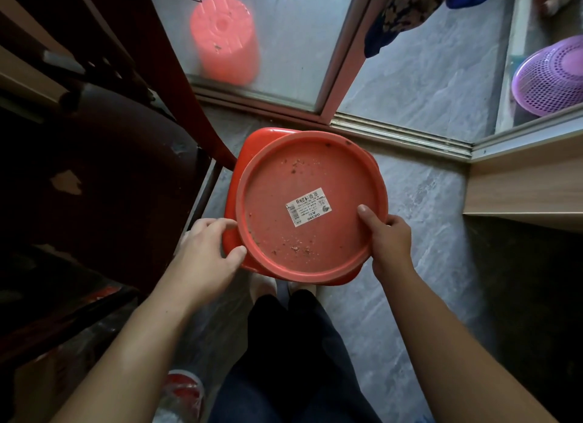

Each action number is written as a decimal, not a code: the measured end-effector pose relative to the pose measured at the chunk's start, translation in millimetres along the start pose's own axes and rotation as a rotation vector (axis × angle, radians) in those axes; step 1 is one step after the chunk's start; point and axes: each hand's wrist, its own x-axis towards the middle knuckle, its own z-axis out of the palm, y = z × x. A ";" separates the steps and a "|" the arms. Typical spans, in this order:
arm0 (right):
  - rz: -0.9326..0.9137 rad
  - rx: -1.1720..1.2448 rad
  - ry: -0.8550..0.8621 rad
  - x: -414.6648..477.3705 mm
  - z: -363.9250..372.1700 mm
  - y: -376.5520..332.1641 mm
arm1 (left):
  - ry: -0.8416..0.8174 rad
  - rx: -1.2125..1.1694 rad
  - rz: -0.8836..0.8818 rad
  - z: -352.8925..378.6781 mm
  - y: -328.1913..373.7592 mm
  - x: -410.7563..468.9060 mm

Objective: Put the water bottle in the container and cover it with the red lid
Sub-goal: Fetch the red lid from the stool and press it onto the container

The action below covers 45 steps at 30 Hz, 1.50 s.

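Observation:
A round red lid (310,183) with a white label and crumbs of dirt lies slightly askew over a red container (243,167), whose rim shows at the left and bottom. My right hand (386,239) grips the lid's right edge, thumb on top. My left hand (205,249) touches the container's left rim and the lid's edge with its fingertips. The inside of the container is hidden, and I cannot see a water bottle in it.
A dark wooden chair (104,176) stands close on the left. Sliding glass doors (315,60) with a floor track lie beyond, a pink bucket (225,41) behind the glass. A purple basket (550,79) sits far right. A plastic bottle with a red label (181,394) lies by my legs.

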 end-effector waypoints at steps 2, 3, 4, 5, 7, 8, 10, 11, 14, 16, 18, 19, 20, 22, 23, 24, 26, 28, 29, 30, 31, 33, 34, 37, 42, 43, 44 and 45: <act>-0.002 0.016 -0.015 -1.4 0.9 -0.8 | -0.013 -0.012 -0.001 0.3 -0.4 0.1; -0.007 0.024 -0.026 -1.9 1.1 -1.7 | -0.018 -0.015 0.000 0.4 -0.6 0.1; -0.013 0.029 -0.041 -2.3 0.9 -2.3 | -0.026 -0.019 0.002 0.5 -0.9 0.3; -0.018 0.036 -0.060 -3.0 0.8 -3.0 | -0.032 -0.024 0.003 0.6 -1.3 0.5; -0.013 0.063 -0.093 -4.1 0.4 -3.6 | -0.036 -0.028 0.003 0.8 -1.5 0.6; -0.005 0.083 -0.102 -4.3 0.1 -3.3 | -0.035 -0.027 0.002 1.1 -1.5 0.7; 0.019 0.125 -0.113 -4.5 -0.1 -2.4 | -0.039 -0.032 0.002 2.4 -1.0 0.7; 0.032 0.143 -0.116 -4.6 -0.1 -1.9 | -0.039 -0.032 0.003 3.2 -0.6 0.7; 0.080 0.192 -0.134 -4.3 1.2 -0.5 | -0.022 -0.010 0.011 4.8 0.1 0.7; 0.128 0.221 -0.156 -4.0 2.4 0.0 | -0.022 -0.009 0.011 4.6 0.1 0.0; 0.179 0.250 -0.180 -3.4 2.8 1.0 | -0.023 -0.007 0.009 4.3 -0.3 -1.2; 0.201 0.267 -0.193 -3.5 2.4 1.4 | -0.021 -0.006 0.005 3.9 -0.2 -1.9; 0.220 0.281 -0.202 -3.7 2.0 1.9 | -0.021 -0.006 -0.001 3.5 -0.3 -2.4; 0.243 0.295 -0.213 -4.2 0.9 2.6 | -0.015 -0.007 -0.009 2.9 0.4 -3.5; 0.249 0.298 -0.214 -4.4 0.5 3.1 | -0.010 -0.004 -0.011 3.0 1.0 -4.2; 0.253 0.300 -0.213 -4.6 0.1 3.4 | -0.008 -0.003 -0.014 3.1 1.6 -5.0; 0.254 0.304 -0.212 -4.7 -1.0 3.8 | -0.009 -0.010 -0.020 3.4 2.5 -7.5; 0.246 0.307 -0.229 -5.0 -2.6 4.0 | -0.007 -0.019 -0.016 3.7 2.4 -10.0; 0.240 0.306 -0.240 -5.3 -3.5 4.3 | -0.003 -0.024 -0.013 3.6 2.3 -11.4; 0.234 0.303 -0.249 -5.8 -4.4 4.4 | -0.001 -0.028 -0.012 3.6 2.0 -12.6; 0.229 0.298 -0.255 -6.5 -5.4 4.6 | 0.000 -0.032 -0.012 3.7 1.9 -14.0; 0.223 0.297 -0.264 -8.2 -7.5 5.4 | 0.000 -0.035 -0.016 4.6 1.5 -17.3; 0.224 0.304 -0.268 -9.2 -8.5 5.9 | -0.002 -0.034 -0.018 5.0 1.8 -19.5; 0.234 0.325 -0.282 -12.8 -11.6 7.3 | -0.005 -0.040 -0.026 6.4 3.8 -27.1; 0.247 0.328 -0.330 -24.3 -16.0 5.7 | 0.009 -0.049 -0.051 6.9 6.2 -44.3; 0.248 0.319 -0.341 -27.6 -17.0 4.5 | 0.019 -0.044 -0.056 6.7 6.5 -48.6; 0.249 0.309 -0.350 -31.1 -18.0 3.2 | 0.029 -0.038 -0.063 6.3 7.2 -53.0; 0.248 0.295 -0.359 -34.7 -19.5 1.5 | 0.038 -0.035 -0.070 5.9 8.0 -57.7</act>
